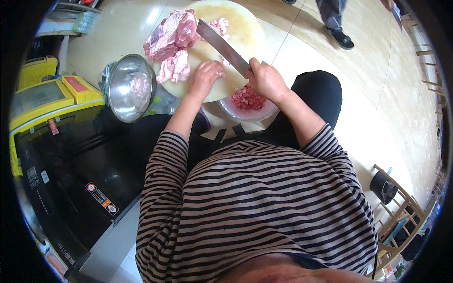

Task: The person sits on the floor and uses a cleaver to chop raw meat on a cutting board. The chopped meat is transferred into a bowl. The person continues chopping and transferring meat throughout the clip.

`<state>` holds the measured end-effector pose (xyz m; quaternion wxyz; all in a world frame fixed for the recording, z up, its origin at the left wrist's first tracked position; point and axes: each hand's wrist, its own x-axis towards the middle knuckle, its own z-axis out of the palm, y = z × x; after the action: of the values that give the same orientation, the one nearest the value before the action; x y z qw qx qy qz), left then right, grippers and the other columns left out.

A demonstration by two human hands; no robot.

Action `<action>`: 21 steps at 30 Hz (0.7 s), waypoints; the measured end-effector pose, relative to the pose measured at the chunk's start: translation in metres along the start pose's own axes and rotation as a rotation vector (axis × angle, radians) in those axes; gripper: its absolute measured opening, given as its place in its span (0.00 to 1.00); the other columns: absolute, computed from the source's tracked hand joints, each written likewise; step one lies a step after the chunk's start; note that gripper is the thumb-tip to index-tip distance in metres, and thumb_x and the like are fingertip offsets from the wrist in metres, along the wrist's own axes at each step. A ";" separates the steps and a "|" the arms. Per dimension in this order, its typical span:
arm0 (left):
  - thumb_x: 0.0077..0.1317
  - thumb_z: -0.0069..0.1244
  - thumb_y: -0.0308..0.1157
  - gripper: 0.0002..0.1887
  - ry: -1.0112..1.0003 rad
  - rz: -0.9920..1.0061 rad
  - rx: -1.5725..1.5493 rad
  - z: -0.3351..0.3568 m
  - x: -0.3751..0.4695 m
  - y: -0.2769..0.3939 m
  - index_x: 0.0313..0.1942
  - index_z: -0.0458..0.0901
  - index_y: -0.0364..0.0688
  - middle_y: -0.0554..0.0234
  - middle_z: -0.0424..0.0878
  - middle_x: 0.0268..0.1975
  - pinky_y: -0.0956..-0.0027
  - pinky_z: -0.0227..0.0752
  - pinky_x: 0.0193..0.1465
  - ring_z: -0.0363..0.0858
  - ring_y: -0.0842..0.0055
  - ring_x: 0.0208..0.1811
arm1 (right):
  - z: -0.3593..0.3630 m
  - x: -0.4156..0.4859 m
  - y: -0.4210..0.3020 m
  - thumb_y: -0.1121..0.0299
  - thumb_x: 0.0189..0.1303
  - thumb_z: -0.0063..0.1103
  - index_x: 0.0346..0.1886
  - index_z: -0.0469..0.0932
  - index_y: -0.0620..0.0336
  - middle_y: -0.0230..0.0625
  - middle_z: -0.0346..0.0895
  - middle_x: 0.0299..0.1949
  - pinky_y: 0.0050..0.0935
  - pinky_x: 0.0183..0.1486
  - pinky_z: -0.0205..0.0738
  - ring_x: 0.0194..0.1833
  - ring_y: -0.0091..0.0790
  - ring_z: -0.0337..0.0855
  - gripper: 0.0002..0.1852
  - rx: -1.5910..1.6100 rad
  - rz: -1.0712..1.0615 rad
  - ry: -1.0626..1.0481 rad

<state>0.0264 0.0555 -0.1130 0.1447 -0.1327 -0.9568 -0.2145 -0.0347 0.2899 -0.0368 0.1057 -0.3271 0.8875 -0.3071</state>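
Observation:
A round cutting board (244,21) lies in front of me with raw meat on it. My right hand (266,78) grips the handle of a broad-bladed kitchen knife (223,46), its blade slanting up and left above the board. Over the board's near part is my left hand (205,79), fingers curled down; a small pinkish bit shows at the fingertips, but whether it is held is unclear. A large chunk of raw meat (173,35) sits at the board's far left, with pale fatty pieces (174,67) nearer me. Smaller scraps (220,26) lie partly behind the blade.
Chopped red meat (247,98) fills a plastic-lined bowl (247,115) below the board's near edge. A steel bowl (122,95) holding a plastic bag stands left, beside a black glossy appliance top (85,155). Another person's leg (331,16) is at far right, wooden chairs (400,212) lower right.

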 end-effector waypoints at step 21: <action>0.53 0.60 0.34 0.13 0.221 -0.246 0.230 0.019 0.003 0.027 0.38 0.81 0.41 0.57 0.79 0.41 0.58 0.68 0.50 0.75 0.59 0.45 | -0.017 -0.008 0.009 0.72 0.56 0.53 0.34 0.68 0.67 0.53 0.74 0.19 0.47 0.29 0.74 0.25 0.56 0.79 0.08 0.089 0.023 0.083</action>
<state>0.0281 0.0884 -0.1180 0.2360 0.0271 -0.9622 -0.1331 -0.0397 0.3079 -0.0289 0.0869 -0.2988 0.8803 -0.3581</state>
